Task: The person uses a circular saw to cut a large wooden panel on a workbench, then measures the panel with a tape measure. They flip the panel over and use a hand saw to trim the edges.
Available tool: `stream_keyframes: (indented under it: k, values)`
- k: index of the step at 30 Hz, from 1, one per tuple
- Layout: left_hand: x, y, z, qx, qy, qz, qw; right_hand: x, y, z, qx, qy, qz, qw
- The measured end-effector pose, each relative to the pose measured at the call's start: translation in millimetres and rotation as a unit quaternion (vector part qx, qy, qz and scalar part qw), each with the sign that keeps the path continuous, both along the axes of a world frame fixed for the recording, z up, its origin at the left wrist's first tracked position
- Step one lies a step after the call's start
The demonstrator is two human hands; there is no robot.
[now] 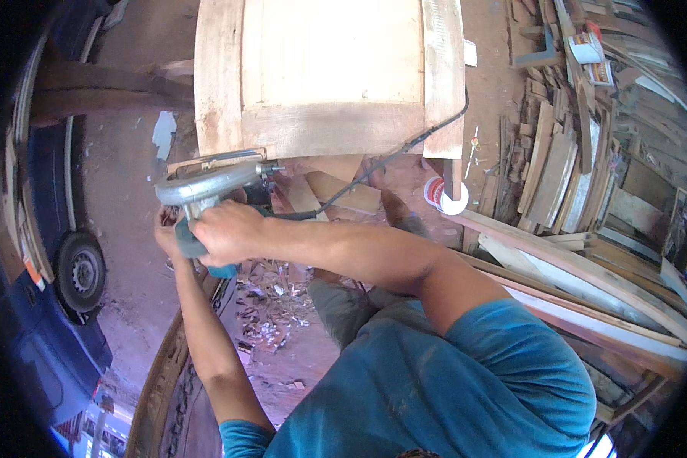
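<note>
My right hand is closed around the handle of a circular saw with a silver, rounded guard and a dark green body. The saw is at the near left corner of a pale wooden panel door, which lies flat in front of me. A black power cord runs from the saw to the right, across the door's near edge. Close against the saw's left side is my left hand, its fingers curled and partly hidden behind the tool. What those fingers hold cannot be made out.
A white and red bucket stands below the door's near right corner. Stacked boards and offcuts fill the right side. Wood scraps litter the floor by my legs. On the left is a dark blue vehicle with its wheel.
</note>
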State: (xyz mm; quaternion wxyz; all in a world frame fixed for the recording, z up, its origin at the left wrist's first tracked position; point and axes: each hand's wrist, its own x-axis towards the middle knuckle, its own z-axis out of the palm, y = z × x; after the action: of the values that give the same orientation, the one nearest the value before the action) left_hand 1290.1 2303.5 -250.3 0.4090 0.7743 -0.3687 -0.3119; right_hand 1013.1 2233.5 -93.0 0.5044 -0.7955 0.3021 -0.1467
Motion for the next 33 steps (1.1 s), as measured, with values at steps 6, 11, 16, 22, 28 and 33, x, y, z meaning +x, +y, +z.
stream_keyframes:
  k: [6, 11, 16, 22, 28, 33]
  values:
    - [-48.8, 17.4, 90.1, -0.04, -0.175, 0.043, 0.983, -45.6, 15.0, 45.3, 0.032, 0.045, 0.016, 0.998]
    - [-198.3, 58.6, 201.0, -0.022, -0.233, 0.049, 0.971, -161.4, 48.3, 110.6, 0.039, -0.026, -0.024, 0.999]
    - [-332.4, 112.0, 219.6, -0.023, -0.092, 0.065, 0.993, -284.8, 35.5, 170.0, 0.092, 0.044, -0.015, 0.995]
    - [-406.2, 176.7, 220.6, 0.063, 0.051, 0.041, 0.996, -406.6, 30.8, 173.5, 0.056, 0.15, -0.077, 0.984]
    - [-407.5, 239.2, 199.2, 0.08, 0.043, 0.007, 0.996, -476.1, 58.9, 187.0, 0.033, 0.021, -0.311, 0.949]
    - [-390.9, 263.4, 196.9, 0.08, -0.01, -0.046, 0.996, -539.2, 107.6, 222.9, -0.029, -0.078, -0.451, 0.889]
